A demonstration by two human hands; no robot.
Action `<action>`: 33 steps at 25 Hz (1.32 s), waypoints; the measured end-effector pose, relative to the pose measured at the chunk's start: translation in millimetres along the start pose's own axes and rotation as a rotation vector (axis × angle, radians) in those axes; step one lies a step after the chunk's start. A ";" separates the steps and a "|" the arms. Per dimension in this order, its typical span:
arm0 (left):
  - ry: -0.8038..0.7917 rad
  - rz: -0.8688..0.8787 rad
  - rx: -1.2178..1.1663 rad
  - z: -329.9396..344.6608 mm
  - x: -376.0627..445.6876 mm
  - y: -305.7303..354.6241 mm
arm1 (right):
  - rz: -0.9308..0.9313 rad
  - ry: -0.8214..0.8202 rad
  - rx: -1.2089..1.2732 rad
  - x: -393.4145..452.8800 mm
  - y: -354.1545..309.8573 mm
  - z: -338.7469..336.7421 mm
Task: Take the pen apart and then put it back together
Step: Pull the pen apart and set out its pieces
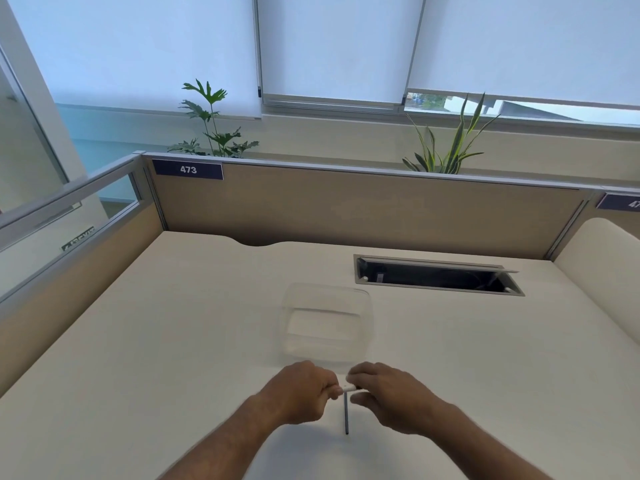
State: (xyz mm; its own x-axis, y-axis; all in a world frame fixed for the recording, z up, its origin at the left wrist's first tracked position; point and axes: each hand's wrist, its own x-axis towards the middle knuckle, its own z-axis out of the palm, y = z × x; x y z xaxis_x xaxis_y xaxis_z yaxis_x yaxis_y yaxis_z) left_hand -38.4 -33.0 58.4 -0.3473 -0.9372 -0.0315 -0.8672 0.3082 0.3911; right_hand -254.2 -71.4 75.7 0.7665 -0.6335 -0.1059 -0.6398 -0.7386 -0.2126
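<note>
Beyond both hands (346, 393), clear container (327, 320) sits empty.

Clear plastic container (327, 322) sits mid-desk on the white desk (173, 341), empty as far as visible. Relative to it: open cable hatch (436, 276) just behind and to the right, beige partition (346, 209) further back with a "473" label (188, 169) at its left end. Two potted plants (214, 126) (450, 147) show above the partition; roller blinds (332, 46) behind.

White desk (173, 341) bearing clear container (327, 323), thin rod (346, 415).
</note>
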 end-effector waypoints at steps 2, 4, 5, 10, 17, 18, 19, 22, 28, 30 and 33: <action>0.016 0.042 0.085 2.9 0.9 1.5 | 0.003 -0.073 0.024 2.7 0.2 -3.3; 0.064 0.061 0.077 5.0 -0.4 3.1 | 0.045 -0.108 0.023 4.4 0.1 -4.3; 0.089 0.070 0.067 4.9 -0.7 4.0 | 0.072 -0.105 0.012 5.1 0.6 -3.4; 0.074 0.119 0.131 2.3 -0.1 5.3 | 0.144 -0.002 -0.090 7.7 -1.4 -2.4; 0.095 0.155 0.180 1.8 2.4 7.4 | 0.232 0.099 0.058 3.4 -2.4 -1.0; 0.103 0.157 0.191 0.8 3.0 6.6 | 0.208 0.010 0.097 2.1 0.1 -1.4; 0.110 0.158 0.200 0.1 3.3 5.9 | 0.180 -0.086 0.118 1.2 2.6 -2.2; 0.118 0.162 0.220 -0.1 2.0 4.8 | 0.108 -0.213 0.163 0.7 5.1 -7.2; 0.084 0.170 0.203 2.6 -0.3 13.8 | 0.105 -0.185 0.059 5.6 3.7 -13.4; 0.055 0.146 0.198 4.1 0.8 16.6 | 0.150 -0.141 -0.034 6.6 2.5 -11.6; 0.016 0.098 0.150 5.7 2.7 19.0 | 0.178 -0.048 -0.110 8.8 0.3 -7.1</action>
State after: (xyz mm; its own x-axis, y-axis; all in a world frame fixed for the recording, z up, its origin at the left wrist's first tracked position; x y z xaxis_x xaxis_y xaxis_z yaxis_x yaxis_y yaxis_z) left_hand -57.9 -28.8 60.4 -0.4279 -0.9037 0.0151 -0.8735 0.4178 0.2500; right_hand -248.0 -78.8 81.6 0.6406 -0.7468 -0.1786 -0.7659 -0.6381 -0.0789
